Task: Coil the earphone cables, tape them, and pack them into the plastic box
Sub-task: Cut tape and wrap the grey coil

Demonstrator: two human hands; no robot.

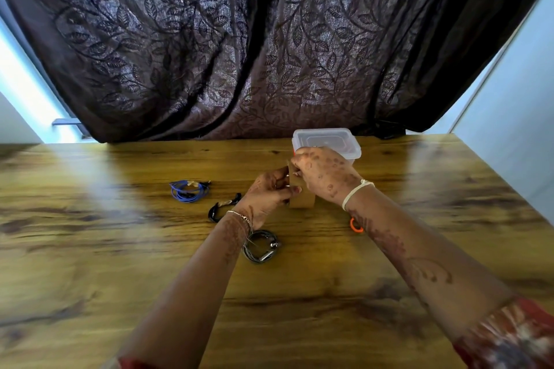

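A person sits at a wooden table (pixel 120 249) and holds a roll of brown tape (pixel 302 199) with both hands. The roll stands on its edge on the table, in the middle.

The left hand (pixel 269 192) holds the roll from the left side. Its fingers are curled round the roll and the thumb lies across the front. The right hand (pixel 325 172) comes in from above. Its fingers are bent and pinch the top edge of the roll. The fingertips are mostly hidden, so it is hard to tell if they have the loose end of the tape.

The plastic box (pixel 344 141) is just behind the right hand, near the far edge of the table. It is clear and its lid is on.

Three coiled earphone cables lie on the table to the left of the tape. The blue earphone cable (pixel 189 190) is the farthest left. The black earphone cable (pixel 218 210) is just beside the left wrist. The grey earphone cable (pixel 260 247) lies nearer the person, touching the left forearm, which hides part of it. Pale bits sit on the blue and black coils.

A small orange loop (pixel 356 227) peeks out from under the right forearm.

A dark curtain (pixel 239 39) with leaf shapes hangs behind the table.
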